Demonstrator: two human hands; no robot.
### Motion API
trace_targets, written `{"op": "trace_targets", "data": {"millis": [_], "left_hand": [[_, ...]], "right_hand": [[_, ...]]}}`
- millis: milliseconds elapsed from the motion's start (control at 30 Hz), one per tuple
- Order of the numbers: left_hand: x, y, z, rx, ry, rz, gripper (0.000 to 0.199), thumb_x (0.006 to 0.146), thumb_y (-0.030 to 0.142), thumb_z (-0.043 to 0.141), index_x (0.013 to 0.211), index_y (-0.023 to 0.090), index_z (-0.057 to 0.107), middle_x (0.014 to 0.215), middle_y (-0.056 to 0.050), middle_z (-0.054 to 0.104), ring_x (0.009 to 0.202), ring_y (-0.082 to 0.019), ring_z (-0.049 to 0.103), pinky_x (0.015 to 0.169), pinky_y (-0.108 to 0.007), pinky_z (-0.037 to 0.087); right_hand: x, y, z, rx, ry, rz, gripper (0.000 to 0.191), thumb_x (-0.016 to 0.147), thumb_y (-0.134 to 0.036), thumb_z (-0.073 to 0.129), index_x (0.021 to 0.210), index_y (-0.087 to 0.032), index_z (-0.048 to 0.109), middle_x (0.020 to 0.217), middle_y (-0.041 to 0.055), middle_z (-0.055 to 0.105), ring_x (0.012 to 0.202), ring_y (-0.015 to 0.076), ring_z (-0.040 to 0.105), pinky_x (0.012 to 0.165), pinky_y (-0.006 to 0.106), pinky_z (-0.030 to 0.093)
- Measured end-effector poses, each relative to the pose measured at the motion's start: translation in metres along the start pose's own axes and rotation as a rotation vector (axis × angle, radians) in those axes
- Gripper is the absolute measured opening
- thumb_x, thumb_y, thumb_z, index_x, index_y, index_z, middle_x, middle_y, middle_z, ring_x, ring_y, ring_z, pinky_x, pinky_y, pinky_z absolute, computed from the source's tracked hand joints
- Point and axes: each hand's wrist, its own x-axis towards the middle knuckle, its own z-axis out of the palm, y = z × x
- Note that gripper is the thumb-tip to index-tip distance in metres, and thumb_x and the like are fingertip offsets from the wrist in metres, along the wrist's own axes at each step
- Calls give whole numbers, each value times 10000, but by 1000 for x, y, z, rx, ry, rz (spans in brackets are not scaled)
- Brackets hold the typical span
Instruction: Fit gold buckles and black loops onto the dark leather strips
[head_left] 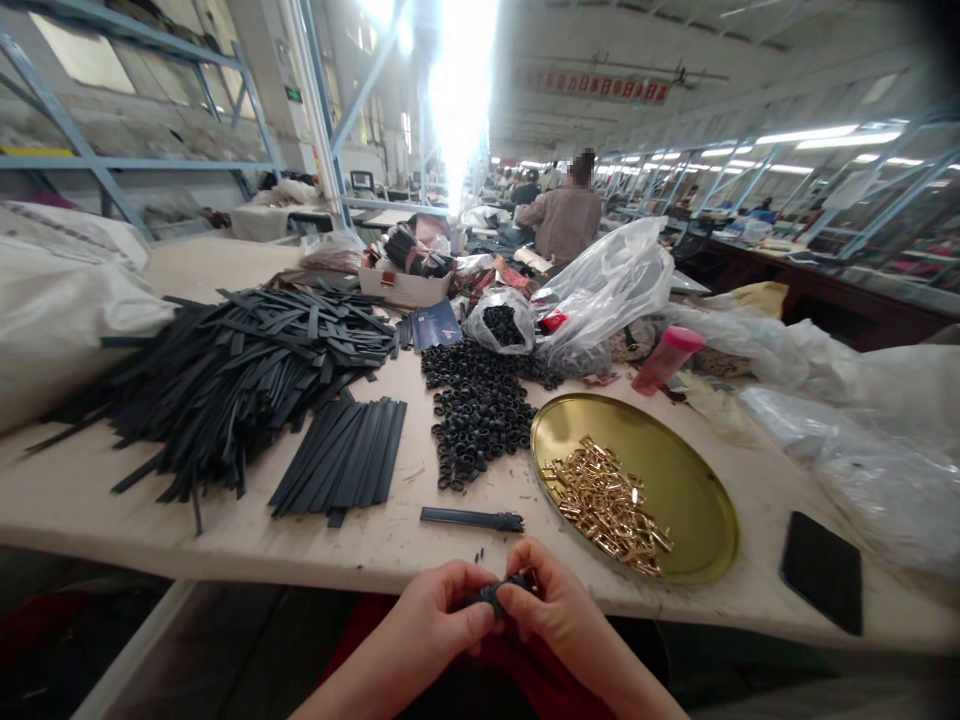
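Observation:
At the table's front edge, my left hand (442, 615) and my right hand (544, 595) meet, fingers pinched on a small dark strap piece (495, 594). A bit of gold shows by my right fingertips. Just beyond them, a black strap with a buckle end (472, 518) lies flat. Small black loops (480, 410) are heaped behind it. Gold buckles (607, 505) lie piled on a round gold tray (686, 480) to the right. Black strips (345, 455) are laid side by side on the left, near a large loose heap of strips (255, 370).
A black phone (823, 570) lies at the right front. Behind the tray are a pink-lidded container (667, 358) and clear plastic bags (611, 290). A white sack (67, 300) stands at the left. An open box (405, 285) is at the back; a person (568, 220) sits beyond.

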Motion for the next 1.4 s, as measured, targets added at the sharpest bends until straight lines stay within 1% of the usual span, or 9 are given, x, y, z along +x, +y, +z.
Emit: {"op": "trace_targets", "data": {"millis": [167,400,567,667,833,967,1067,1233,1400], "left_hand": [[2,1,-1,23,-16,-25,243,653,244,555,865,128,583,697,11,595,560,-84,464,536,-203,351],[16,-4,-5,139,-54,-86,216,661,199,501,838,125,600,662,24,593,487,-66,469,489,-183,326],[20,-3,-3,183,-72,-114,229,659,207,500,846,125,606,673,18,602,491,-75,491,485,-180,345],[18,2,-1,268,-109,-76,237,672,177,466,846,136,622,687,20,604,543,-82,511,515,-175,350],[17,2,-1,265,-82,-32,278,667,138,441,885,143,613,758,8,626,622,-100,539,601,-198,394],[14,-3,-2,139,-108,-97,264,669,174,500,902,136,616,745,3,637,601,-94,544,559,-184,370],[10,-5,-2,87,-137,-131,291,658,196,549,936,139,609,708,4,642,590,-96,554,535,-176,353],[7,-6,3,190,-95,-73,292,654,193,545,938,145,598,607,28,615,530,-100,545,497,-174,346],[4,1,0,302,-168,-91,194,690,220,481,813,144,609,639,9,626,542,-102,547,514,-184,387]], "right_hand": [[1,0,-1,24,-27,65,200,757,-377,519,751,-206,417,498,-67,537,380,64,391,403,181,256],[0,11,-6,-613,107,-309,69,738,-201,510,687,-204,557,642,-2,595,603,144,512,560,254,355],[-6,6,-11,-305,-16,-112,38,739,-188,512,765,-210,530,642,-31,610,595,134,543,559,232,395],[-7,8,-12,-245,2,-42,50,732,-176,513,766,-213,506,624,-45,588,574,128,527,532,222,381],[-6,19,-8,-471,134,-183,70,737,-158,507,780,-208,532,683,-21,568,643,144,511,582,245,371],[-13,18,-7,-385,49,-155,34,801,-211,469,812,-209,501,671,-25,568,615,133,512,565,234,382],[-22,14,-9,-348,-1,-188,160,880,-276,350,865,-211,496,688,-14,582,615,131,521,570,236,390],[-31,15,-8,-442,-35,-321,189,886,-270,350,985,-226,505,843,23,623,739,159,563,657,260,400],[-31,26,-3,-385,113,-320,193,894,-310,315,948,-219,477,694,-3,566,593,142,524,549,245,393]]}}
